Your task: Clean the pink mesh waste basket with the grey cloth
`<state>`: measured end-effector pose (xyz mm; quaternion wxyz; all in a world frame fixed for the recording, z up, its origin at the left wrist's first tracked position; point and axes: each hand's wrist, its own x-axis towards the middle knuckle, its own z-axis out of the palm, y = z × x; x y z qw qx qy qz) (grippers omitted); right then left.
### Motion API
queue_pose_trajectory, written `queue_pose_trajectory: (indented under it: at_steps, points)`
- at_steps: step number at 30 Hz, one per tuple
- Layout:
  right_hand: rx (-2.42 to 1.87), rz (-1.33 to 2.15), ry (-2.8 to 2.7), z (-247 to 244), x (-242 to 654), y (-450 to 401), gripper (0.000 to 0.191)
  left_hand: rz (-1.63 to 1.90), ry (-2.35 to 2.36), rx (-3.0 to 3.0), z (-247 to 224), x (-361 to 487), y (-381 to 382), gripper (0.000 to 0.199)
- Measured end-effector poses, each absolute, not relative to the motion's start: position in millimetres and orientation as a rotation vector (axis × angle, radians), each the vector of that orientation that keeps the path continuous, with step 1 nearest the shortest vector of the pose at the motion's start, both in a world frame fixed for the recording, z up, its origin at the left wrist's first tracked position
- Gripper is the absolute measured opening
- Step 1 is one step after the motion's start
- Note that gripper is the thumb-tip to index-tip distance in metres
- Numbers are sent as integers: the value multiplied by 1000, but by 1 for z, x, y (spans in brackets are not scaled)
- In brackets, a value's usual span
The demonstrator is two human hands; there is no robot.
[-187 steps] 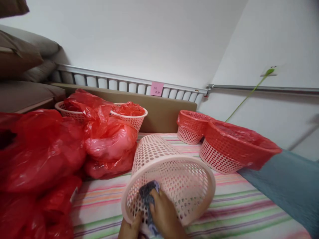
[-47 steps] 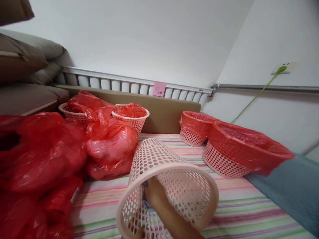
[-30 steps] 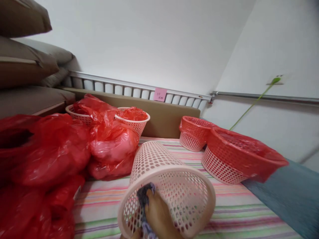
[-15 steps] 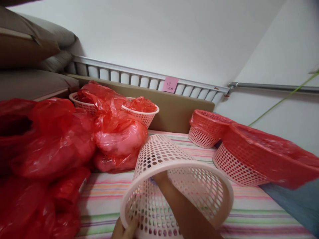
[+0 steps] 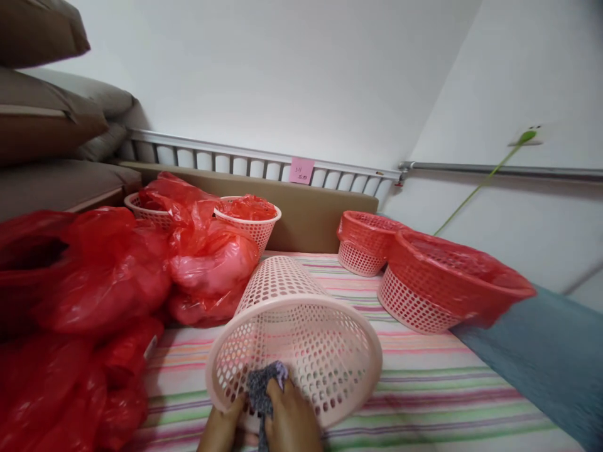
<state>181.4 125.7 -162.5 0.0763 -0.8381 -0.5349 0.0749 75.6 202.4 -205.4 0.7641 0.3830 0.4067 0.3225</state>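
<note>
A pale pink perforated plastic basket [image 5: 330, 326] lies on its side on the striped sheet [image 5: 424, 383], its mouth facing me. My left hand [image 5: 220, 427] grips the lower left of the rim, thumb on the inside. At the bottom of the mouth, my right hand [image 5: 292, 417] is closed on a grey cloth [image 5: 264, 384] with a lilac patch, which presses against the inner wall near the rim. Part of the cloth hangs down between my two hands.
Red plastic bags [image 5: 113, 270] are heaped on the left, with a bag-lined basket [image 5: 254, 229] behind them. Two more baskets with red liners, a small one [image 5: 362, 251] and a larger one [image 5: 424, 301], stand right. Behind runs a brown headboard [image 5: 320, 223]; cushions [image 5: 42, 125] are stacked far left.
My right hand has drawn back from deep inside the basket to its lower rim, bringing the cloth into sight. In the view, the basket sits a little further left.
</note>
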Motion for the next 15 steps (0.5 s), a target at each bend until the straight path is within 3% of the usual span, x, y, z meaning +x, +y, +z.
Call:
queue_pose_trajectory:
  at_steps: [8, 15]
  points:
    - [-2535, 46, -1535, -158, 224, 192, 36, 631, 955, 944, -207, 76, 200, 78]
    - [-2389, 7, -1406, -160, 263, 270, 38, 635, 922, 905, -212, 76, 203, 73]
